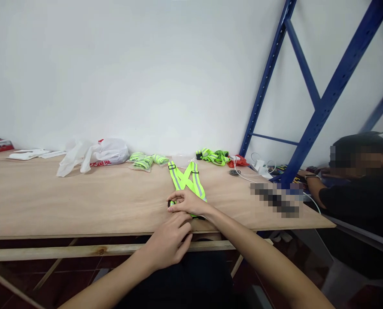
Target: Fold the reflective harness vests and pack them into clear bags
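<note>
A neon-yellow reflective vest [187, 183] made of straps with silver stripes lies flat near the table's front edge, its straps crossing in an X. Black slider buckles sit on its upper straps. My right hand [189, 202] rests over the lower left part of the vest, thumb and fingers closed on a strap beside a black buckle [170, 204]. Just below it, at the table edge, my left hand [170, 240] has its fingers curled. The tips reach close to the right hand, and whatever they hold is hidden.
On the wooden table [82, 201], bagged yellow reflective straps [143, 162] and a white plastic bag [112, 151] lie by the wall. A tangled vest pile [214, 156], a cable [235, 172] and a blue rack post [302, 150] are right. A person [365, 197] sits beyond the rack.
</note>
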Tool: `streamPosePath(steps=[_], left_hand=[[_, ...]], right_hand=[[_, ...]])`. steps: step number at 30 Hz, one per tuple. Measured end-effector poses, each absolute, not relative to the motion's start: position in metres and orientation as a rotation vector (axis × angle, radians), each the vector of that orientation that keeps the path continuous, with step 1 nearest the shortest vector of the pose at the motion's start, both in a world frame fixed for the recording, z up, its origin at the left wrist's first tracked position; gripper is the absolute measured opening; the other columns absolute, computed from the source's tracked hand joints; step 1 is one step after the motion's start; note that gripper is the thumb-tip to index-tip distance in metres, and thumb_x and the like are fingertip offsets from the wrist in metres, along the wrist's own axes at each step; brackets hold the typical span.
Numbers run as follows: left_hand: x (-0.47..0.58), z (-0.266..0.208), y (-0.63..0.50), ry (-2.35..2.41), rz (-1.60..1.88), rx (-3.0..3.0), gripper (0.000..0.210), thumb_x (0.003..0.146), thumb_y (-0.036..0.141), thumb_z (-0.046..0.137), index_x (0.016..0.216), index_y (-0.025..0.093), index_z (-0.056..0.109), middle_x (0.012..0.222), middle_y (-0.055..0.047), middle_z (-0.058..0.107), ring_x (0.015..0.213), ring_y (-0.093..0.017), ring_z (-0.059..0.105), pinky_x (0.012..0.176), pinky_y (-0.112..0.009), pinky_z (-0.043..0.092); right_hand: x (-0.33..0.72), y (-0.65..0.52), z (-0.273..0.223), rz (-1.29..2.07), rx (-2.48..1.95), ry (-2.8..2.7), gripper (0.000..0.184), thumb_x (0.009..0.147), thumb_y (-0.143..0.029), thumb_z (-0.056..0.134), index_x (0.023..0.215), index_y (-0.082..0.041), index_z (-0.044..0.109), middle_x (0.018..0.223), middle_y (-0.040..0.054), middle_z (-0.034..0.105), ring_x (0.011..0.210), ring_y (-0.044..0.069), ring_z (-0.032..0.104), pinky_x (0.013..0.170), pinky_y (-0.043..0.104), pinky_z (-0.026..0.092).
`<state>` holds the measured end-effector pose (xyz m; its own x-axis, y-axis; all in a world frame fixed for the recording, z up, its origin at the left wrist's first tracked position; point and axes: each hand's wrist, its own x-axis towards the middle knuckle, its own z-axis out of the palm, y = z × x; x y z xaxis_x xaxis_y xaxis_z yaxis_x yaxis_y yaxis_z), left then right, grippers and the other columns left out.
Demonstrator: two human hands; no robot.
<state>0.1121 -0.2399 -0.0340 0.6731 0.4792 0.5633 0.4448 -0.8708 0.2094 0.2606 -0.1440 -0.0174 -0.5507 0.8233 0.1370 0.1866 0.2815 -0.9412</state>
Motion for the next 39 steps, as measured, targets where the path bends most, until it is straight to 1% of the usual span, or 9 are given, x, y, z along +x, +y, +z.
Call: streamPosePath(steps=[9, 14, 21, 25, 29, 32, 34, 36, 39], left_hand=[[0.113, -0.042, -0.237, 0.799, 0.995, 2.963, 0.015, 0.094, 0.015, 0.045, 0.093, 0.017, 0.060, 0.113, -0.012, 0.065, 0.113, -0.026, 0.059, 0.105, -0.047, 0.046], [0.111, -0.040, -0.236, 0.803, 1.006, 2.981, 0.015, 0.094, 0.014, 0.046, 0.093, 0.018, 0.061, 0.115, -0.012, 0.065, 0.116, -0.026, 0.057, 0.106, -0.047, 0.045], [0.110, -0.045, -0.235, 0.857, 1.038, 2.993, 0.015, 0.094, 0.016, 0.047, 0.095, 0.018, 0.062, 0.113, -0.011, 0.065, 0.115, -0.025, 0.056, 0.108, -0.045, 0.042], [0.110, -0.048, -0.234, 0.904, 1.024, 2.979, 0.015, 0.095, 0.017, 0.047, 0.095, 0.019, 0.062, 0.112, -0.009, 0.065, 0.113, -0.024, 0.057, 0.109, -0.047, 0.039], [0.110, -0.046, -0.233, 0.923, 0.951, 2.921, 0.015, 0.095, 0.017, 0.046, 0.093, 0.018, 0.060, 0.108, -0.009, 0.064, 0.106, -0.024, 0.058, 0.102, -0.043, 0.045], [0.111, -0.041, -0.231, 0.947, 0.865, 2.887, 0.016, 0.095, 0.017, 0.044, 0.092, 0.017, 0.060, 0.105, -0.010, 0.064, 0.101, -0.024, 0.058, 0.094, -0.039, 0.050], [0.112, -0.037, -0.230, 0.960, 0.802, 2.887, 0.015, 0.095, 0.018, 0.045, 0.092, 0.017, 0.059, 0.103, -0.010, 0.064, 0.102, -0.025, 0.058, 0.093, -0.039, 0.050], [0.112, -0.033, -0.230, 0.968, 0.737, 2.897, 0.013, 0.094, 0.020, 0.046, 0.091, 0.017, 0.058, 0.101, -0.010, 0.064, 0.102, -0.025, 0.059, 0.092, -0.039, 0.050], [0.111, -0.027, -0.228, 0.957, 0.658, 2.901, 0.010, 0.094, 0.022, 0.048, 0.089, 0.018, 0.057, 0.101, -0.009, 0.064, 0.098, -0.023, 0.060, 0.089, -0.036, 0.051]], right_hand=[[0.261, -0.143, -0.019, 1.267, -0.948, -1.883, 0.042, 0.061, -0.041, 0.085, 0.092, -0.015, 0.074, 0.067, -0.0037, 0.058, 0.062, 0.011, 0.051, 0.056, 0.023, 0.038], [0.260, -0.148, -0.016, 1.119, -1.052, -1.892, 0.041, 0.065, -0.039, 0.082, 0.097, -0.015, 0.075, 0.065, -0.0028, 0.058, 0.060, 0.011, 0.050, 0.053, 0.023, 0.037], [0.261, -0.142, -0.023, 0.929, -1.115, -2.025, 0.038, 0.071, -0.040, 0.080, 0.101, -0.016, 0.076, 0.069, -0.0009, 0.063, 0.065, 0.013, 0.055, 0.059, 0.024, 0.041], [0.262, -0.137, -0.030, 0.746, -1.165, -2.104, 0.027, 0.074, -0.038, 0.078, 0.092, -0.018, 0.077, 0.071, 0.0004, 0.066, 0.067, 0.014, 0.057, 0.063, 0.025, 0.044], [0.261, -0.136, -0.033, 0.702, -1.140, -2.097, 0.016, 0.078, -0.033, 0.074, 0.085, -0.019, 0.075, 0.074, 0.0010, 0.069, 0.069, 0.015, 0.061, 0.066, 0.026, 0.047], [0.260, -0.138, -0.030, 0.721, -1.063, -2.024, 0.013, 0.079, -0.029, 0.069, 0.085, -0.018, 0.073, 0.078, 0.0024, 0.070, 0.071, 0.016, 0.063, 0.067, 0.027, 0.050], [0.261, -0.143, -0.026, 0.707, -0.984, -1.963, 0.012, 0.082, -0.027, 0.065, 0.086, -0.018, 0.071, 0.083, 0.0035, 0.071, 0.076, 0.017, 0.065, 0.070, 0.028, 0.052], [0.266, -0.150, -0.023, 0.601, -0.940, -1.955, 0.011, 0.085, -0.026, 0.062, 0.088, -0.019, 0.070, 0.087, 0.0042, 0.070, 0.080, 0.017, 0.066, 0.073, 0.029, 0.053], [0.286, -0.168, -0.024, 0.283, -0.925, -2.087, 0.013, 0.090, -0.023, 0.057, 0.093, -0.020, 0.069, 0.092, 0.0059, 0.071, 0.085, 0.019, 0.067, 0.078, 0.032, 0.055]])
